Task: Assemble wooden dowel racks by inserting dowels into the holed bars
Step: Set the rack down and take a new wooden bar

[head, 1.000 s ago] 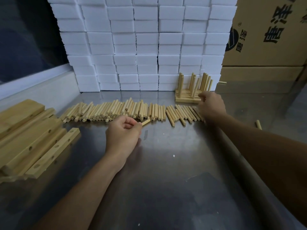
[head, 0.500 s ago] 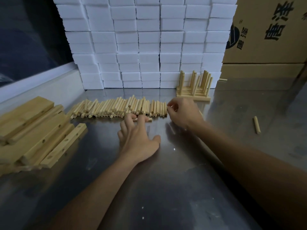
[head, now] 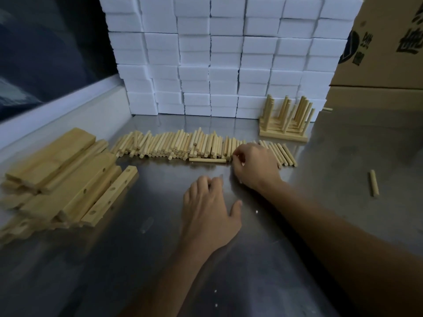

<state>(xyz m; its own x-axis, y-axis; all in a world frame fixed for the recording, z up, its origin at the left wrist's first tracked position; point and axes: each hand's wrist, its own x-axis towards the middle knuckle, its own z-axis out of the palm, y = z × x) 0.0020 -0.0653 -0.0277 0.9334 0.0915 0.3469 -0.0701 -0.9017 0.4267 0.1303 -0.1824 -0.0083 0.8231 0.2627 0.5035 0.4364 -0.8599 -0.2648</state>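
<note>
Stacked white foam blocks (head: 226, 56) behind a steel table (head: 251, 271), cardboard boxes (head: 384, 49) at right

My brushed steel tabletop (head: 229, 259) dull-glossy, pale round wooden dowels (head: 174, 145) smooth matt, holed pale wooden bars (head: 107, 195) matt, white foam blocks (head: 224, 53) grainy, brown cardboard box (head: 384, 53) matt.

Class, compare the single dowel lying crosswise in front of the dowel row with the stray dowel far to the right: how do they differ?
The crosswise dowel lies sideways, touching the dowel row; the stray dowel points away from the viewer, alone on bare steel. The right hand is beside the crosswise dowel; no hand is near the stray dowel. Both are pale wood, lying flat.
</note>
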